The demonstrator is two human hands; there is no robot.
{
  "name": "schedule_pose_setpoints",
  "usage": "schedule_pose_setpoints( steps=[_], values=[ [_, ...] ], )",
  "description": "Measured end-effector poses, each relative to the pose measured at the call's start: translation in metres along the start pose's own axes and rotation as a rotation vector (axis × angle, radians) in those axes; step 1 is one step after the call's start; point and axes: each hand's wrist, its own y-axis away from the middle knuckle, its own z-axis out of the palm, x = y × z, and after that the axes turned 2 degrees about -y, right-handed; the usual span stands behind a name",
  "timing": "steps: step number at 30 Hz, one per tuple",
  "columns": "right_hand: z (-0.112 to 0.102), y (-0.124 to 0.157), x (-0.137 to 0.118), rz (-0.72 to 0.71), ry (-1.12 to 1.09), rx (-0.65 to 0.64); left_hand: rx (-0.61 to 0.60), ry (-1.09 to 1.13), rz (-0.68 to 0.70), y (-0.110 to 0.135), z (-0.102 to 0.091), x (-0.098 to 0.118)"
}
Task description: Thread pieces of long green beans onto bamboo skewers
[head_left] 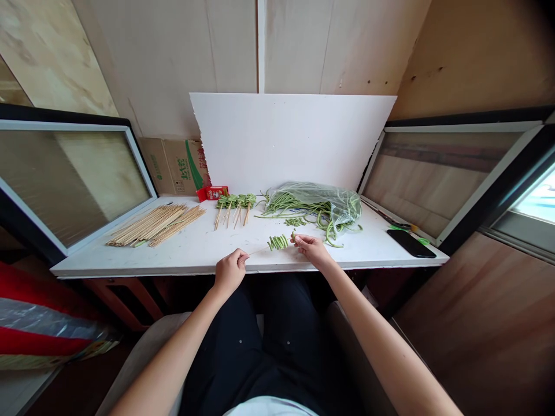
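My left hand (229,268) is closed in a pinch on the near end of a thin bamboo skewer (259,250) that slants up to the right over the white table (195,254). Several short green bean pieces (278,242) are threaded side by side on its far end. My right hand (310,247) pinches another small bean piece (293,235) right beside that row. Loose cut bean pieces (295,221) lie just beyond my hands.
A pile of bare skewers (156,225) lies at the left. Finished bean skewers (235,205) rest at the back, beside a red box (213,192). A clear bag of long beans (316,205) sits right of centre. A black phone (411,243) lies at the right edge.
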Motion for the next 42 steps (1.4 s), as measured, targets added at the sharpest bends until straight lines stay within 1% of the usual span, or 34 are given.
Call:
schedule_pose_setpoints(
  steps=[8, 29, 37, 42],
  values=[
    [0.0, 0.001, 0.0, 0.012, 0.013, -0.022, 0.0, -0.027, 0.016, 0.001, 0.0, 0.0],
    [-0.001, 0.003, -0.002, 0.001, 0.07, -0.038, -0.01, -0.074, 0.001, 0.0, -0.001, 0.0],
    [0.005, 0.008, -0.007, -0.007, 0.102, -0.007, -0.023, -0.09, -0.006, 0.001, -0.004, 0.004],
    [0.008, 0.01, -0.009, -0.01, 0.116, 0.002, -0.021, -0.085, -0.01, 0.002, -0.001, 0.004]
  ],
)
